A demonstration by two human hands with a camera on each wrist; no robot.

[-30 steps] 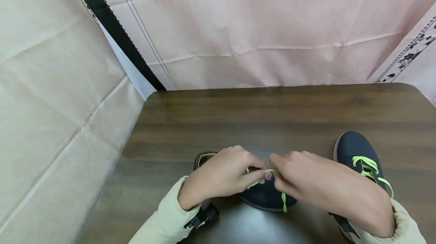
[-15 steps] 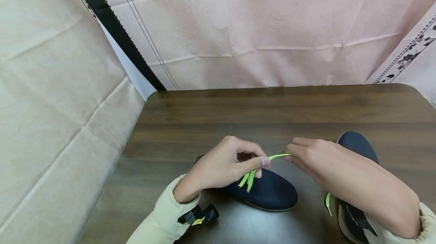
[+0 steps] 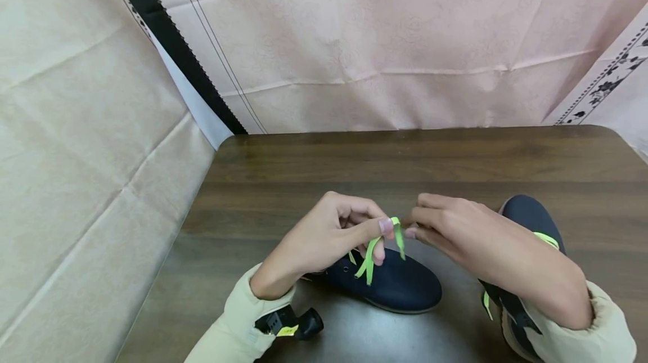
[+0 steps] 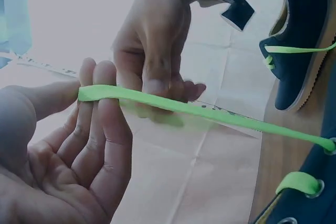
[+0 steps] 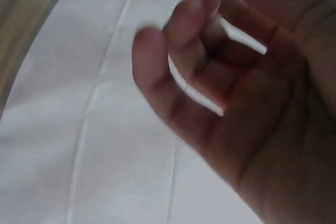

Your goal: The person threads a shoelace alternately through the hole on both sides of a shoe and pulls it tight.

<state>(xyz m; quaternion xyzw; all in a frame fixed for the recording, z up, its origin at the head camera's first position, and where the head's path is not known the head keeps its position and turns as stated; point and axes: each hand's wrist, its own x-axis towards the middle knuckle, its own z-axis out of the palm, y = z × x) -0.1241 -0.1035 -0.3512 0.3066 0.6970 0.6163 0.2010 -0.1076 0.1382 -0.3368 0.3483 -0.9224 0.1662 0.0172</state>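
A dark blue shoe (image 3: 400, 284) lies on the table, its toe pointing right. My left hand (image 3: 324, 239) is raised over it and pinches a neon green shoelace (image 3: 369, 261) between thumb and fingertips. Past the pinch, the lace's loose end droops toward the toe. In the left wrist view the lace (image 4: 210, 113) runs from the fingertips to an eyelet. My right hand (image 3: 455, 233) hovers just right of the loose end. Its fingers (image 5: 152, 61) are loosely bent with nothing seen between them in the right wrist view.
A second dark blue shoe (image 3: 531, 214) with green laces lies at the right, partly hidden under the right forearm. Brown wooden table (image 3: 304, 166) reaches to a pale cloth (image 3: 379, 42) behind. A black wrist camera (image 3: 298, 323) sits at the left cuff.
Both hands have risen off the shoe. Half a second ago the right hand drew the lace out to the right; now that end hangs free, while the left hand keeps its pinch.
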